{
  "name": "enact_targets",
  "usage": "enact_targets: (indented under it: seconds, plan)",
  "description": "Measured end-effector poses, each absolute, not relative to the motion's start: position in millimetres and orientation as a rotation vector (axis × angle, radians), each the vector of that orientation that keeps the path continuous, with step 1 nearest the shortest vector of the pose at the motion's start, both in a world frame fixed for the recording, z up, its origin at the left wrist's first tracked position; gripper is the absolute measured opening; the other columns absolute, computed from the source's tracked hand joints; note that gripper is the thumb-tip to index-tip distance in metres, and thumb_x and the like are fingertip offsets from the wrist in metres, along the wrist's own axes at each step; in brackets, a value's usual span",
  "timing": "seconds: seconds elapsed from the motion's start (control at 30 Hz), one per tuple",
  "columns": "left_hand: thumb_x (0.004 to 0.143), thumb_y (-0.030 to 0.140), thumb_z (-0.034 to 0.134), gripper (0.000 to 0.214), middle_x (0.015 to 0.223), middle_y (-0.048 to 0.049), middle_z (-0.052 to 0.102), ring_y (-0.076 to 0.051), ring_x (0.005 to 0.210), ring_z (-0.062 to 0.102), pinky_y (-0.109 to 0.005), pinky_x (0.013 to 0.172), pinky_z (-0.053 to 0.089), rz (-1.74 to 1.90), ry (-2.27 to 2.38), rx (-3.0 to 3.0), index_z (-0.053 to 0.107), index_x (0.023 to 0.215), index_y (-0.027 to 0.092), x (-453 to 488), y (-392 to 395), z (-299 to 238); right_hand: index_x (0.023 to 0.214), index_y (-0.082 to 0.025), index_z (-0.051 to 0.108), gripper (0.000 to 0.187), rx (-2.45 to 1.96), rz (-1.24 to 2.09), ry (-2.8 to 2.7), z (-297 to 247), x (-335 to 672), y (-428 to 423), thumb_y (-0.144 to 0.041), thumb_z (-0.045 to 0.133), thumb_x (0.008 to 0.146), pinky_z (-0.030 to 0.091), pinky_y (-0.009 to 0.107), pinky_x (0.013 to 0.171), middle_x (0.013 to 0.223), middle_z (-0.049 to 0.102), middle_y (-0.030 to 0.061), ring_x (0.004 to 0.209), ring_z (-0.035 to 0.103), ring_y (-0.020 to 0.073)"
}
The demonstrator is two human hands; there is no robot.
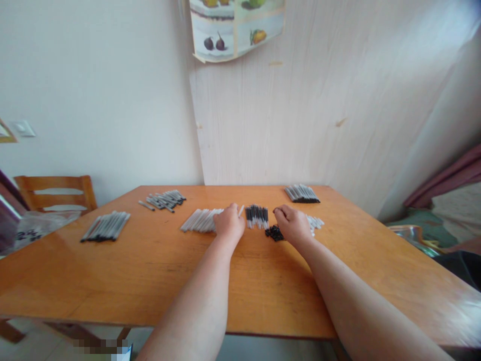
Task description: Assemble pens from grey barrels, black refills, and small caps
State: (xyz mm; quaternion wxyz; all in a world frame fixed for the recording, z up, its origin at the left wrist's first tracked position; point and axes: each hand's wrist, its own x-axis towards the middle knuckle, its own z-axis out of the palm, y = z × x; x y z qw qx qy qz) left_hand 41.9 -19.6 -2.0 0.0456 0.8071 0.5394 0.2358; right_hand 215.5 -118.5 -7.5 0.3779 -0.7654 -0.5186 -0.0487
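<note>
Grip of the left hand (229, 222) is closed on 1 slim white tube (241, 210), whose end shows beside the fingers. This hand is at the right end of a row of white tubes (199, 220), which lie side by side on the wooden desk (255, 281). The right hand (295, 224) is over and just beside a small heap of black pieces (274, 233). Its grip is drawn together, with the fingertips near each other, but I cannot tell whether some small piece is between them.

Between the 2 hands lies a row of thin refills (257, 216), dark in their upper part and pale at the near ends. To the right of the right hand, and partly hidden by it, are small white pieces (316, 223).

Farther from the hands there are 3 groups of pens with black ends: a neat row (107, 225) at the left, a looser pile (165, 199) behind it toward the far edge, and another neat row (302, 193) at the far right. Beyond the left side of the desk stand a wooden chair (56, 193) and a clear plastic bag (41, 223) with dark contents.
</note>
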Motion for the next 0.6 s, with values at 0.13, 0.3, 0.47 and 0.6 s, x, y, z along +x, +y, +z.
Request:
enact_targets:
  seconds: [0.13, 0.3, 0.47, 0.6]
  plan:
    - [0.080, 0.021, 0.052, 0.039, 0.100, -0.0083, 0.070, -0.022, 0.096, 0.062, -0.032, 0.082, 0.040, 0.915, 1.525, 2.258, 0.052, 0.119, 0.021, 45, -16, -1, 0.085, -0.023, 0.070, 0.030, -1.921, -0.102, -1.339, -6, 213, -119, -0.034, 0.042, 0.087, 0.034, 0.025, 0.061, 0.075, 0.068, 0.0048, 0.074, 0.060, 0.0184]
    - [0.077, 0.019, 0.054, 0.051, 0.096, -0.0078, 0.069, -0.018, 0.084, 0.063, -0.027, 0.073, 0.045, 1.045, 1.237, 1.803, 0.047, 0.127, 0.016, 57, -21, 0, 0.077, -0.021, 0.066, 0.031, -1.826, -0.070, -1.426, -6, 204, -120, -0.036, 0.041, 0.087, 0.034, 0.024, 0.059, 0.068, 0.065, 0.0029, 0.067, 0.058, 0.0163]
    - [0.073, 0.017, 0.059, 0.052, 0.097, -0.0073, 0.067, -0.012, 0.073, 0.061, -0.021, 0.064, 0.044, 1.024, 0.832, 1.379, 0.053, 0.124, 0.014, 66, -36, 5, 0.083, -0.020, 0.065, 0.034, -1.703, 0.097, -1.579, -10, 189, -120, -0.042, 0.041, 0.089, 0.034, 0.023, 0.056, 0.065, 0.063, 0.0009, 0.060, 0.055, 0.0141]
    - [0.071, 0.015, 0.059, 0.038, 0.091, -0.0044, 0.067, -0.009, 0.069, 0.057, -0.019, 0.061, 0.042, 0.992, 0.689, 1.280, 0.064, 0.108, 0.016, 68, -43, 6, 0.087, -0.019, 0.067, 0.033, -1.690, 0.154, -1.640, -12, 183, -118, -0.046, 0.046, 0.087, 0.035, 0.023, 0.057, 0.067, 0.065, 0.0013, 0.060, 0.055, 0.0137]
